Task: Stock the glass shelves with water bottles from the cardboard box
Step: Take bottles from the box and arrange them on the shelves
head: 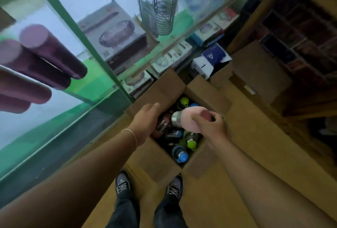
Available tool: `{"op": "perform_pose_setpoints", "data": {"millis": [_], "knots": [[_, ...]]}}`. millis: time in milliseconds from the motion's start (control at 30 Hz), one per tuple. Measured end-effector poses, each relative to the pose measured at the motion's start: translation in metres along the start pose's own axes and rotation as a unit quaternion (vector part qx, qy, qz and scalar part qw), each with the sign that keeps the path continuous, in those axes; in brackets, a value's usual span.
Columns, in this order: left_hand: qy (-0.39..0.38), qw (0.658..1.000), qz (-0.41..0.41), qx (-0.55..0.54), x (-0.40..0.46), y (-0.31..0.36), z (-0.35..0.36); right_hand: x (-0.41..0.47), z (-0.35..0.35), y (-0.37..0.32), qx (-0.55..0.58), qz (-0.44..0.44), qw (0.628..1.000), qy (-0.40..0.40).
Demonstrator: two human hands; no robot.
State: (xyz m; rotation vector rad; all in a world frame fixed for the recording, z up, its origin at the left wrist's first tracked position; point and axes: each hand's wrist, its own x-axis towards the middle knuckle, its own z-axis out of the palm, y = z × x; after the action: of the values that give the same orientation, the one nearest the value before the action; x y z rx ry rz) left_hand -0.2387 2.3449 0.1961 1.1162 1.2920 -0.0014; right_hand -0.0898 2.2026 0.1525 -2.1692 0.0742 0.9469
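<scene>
An open cardboard box (162, 89) stands on the floor in front of my feet, holding several water bottles with green (191, 141), blue (180, 154) and dark caps. My right hand (209, 124) grips a pink bottle (187, 118) with a steel neck, lifted just above the box. My left hand (145, 120) reaches into the box's left side, its fingers hidden among the bottles. Several purple bottles (45, 58) stand on the glass shelf (82, 41) at the upper left.
The green-framed glass shelves (109, 74) also carry boxed cookware (116, 32) and a wire rack (160, 9). More product boxes (207, 60) lie behind the cardboard box. A dark wooden shelf unit (295, 41) stands at the right. My shoes (149, 185) are on flattened cardboard.
</scene>
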Motion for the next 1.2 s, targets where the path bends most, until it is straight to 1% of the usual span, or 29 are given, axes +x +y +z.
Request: {"op": "perform_pose_setpoints", "data": {"millis": [100,200,267,333,533,633,800,967,1067,1200], "knots": [[-0.011,1.0,0.012,0.002,-0.043,0.042,0.006,-0.044,-0.035,-0.042,0.107,0.012,0.994,0.003],[-0.015,0.996,0.077,0.041,-0.087,0.086,0.008,-0.084,-0.067,-0.086,0.212,0.016,0.977,-0.026],[-0.017,0.992,0.117,0.051,-0.12,0.118,0.008,-0.11,-0.09,-0.111,0.249,0.014,0.967,-0.054],[-0.017,0.989,0.14,0.052,-0.146,0.143,0.005,-0.134,-0.112,-0.135,0.291,0.008,0.953,-0.088],[-0.036,0.988,0.147,-0.015,-0.214,0.208,-0.007,-0.213,-0.171,-0.197,0.381,-0.053,0.905,-0.183],[-0.046,0.985,0.164,-0.034,-0.25,0.234,-0.013,-0.246,-0.188,-0.222,0.401,-0.088,0.887,-0.21],[-0.049,0.972,0.224,-0.053,-0.31,0.273,-0.033,-0.297,-0.204,-0.263,0.406,-0.149,0.862,-0.264],[-0.013,0.951,0.297,-0.081,-0.372,0.302,-0.071,-0.343,-0.203,-0.304,0.412,-0.184,0.83,-0.329],[0.023,0.938,0.331,-0.1,-0.411,0.313,-0.098,-0.371,-0.198,-0.325,0.411,-0.204,0.81,-0.366],[0.058,0.922,0.371,-0.097,-0.458,0.319,-0.135,-0.411,-0.183,-0.344,0.376,-0.244,0.791,-0.415]]}}
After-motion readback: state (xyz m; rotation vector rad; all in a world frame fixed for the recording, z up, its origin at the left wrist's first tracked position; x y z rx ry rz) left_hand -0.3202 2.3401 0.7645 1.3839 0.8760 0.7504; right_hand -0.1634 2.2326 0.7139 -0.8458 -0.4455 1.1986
